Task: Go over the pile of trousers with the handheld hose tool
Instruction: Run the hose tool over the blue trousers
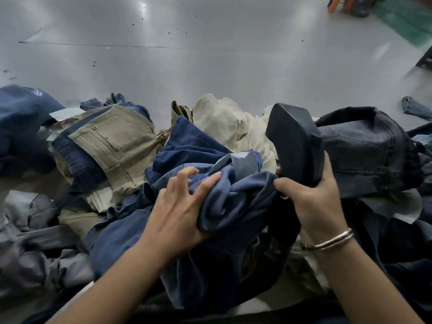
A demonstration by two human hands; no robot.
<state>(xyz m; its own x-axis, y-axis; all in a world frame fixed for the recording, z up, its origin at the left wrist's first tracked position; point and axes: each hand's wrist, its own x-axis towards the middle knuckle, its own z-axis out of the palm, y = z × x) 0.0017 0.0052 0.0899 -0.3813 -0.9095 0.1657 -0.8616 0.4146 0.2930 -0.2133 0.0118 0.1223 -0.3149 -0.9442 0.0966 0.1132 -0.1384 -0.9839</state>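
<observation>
Hose tool shows only its dark head; the lower end is buried in the right hand and blue trousers. A ribbed hose peeks out at the bottom edge, mostly covered. Top right corner, orange legs blurred and cut off

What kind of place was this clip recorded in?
Probably a garment factory or laundry finishing area: a big pile of trousers on a wide grey work surface, and the right hand gripping a black nozzle.
</observation>
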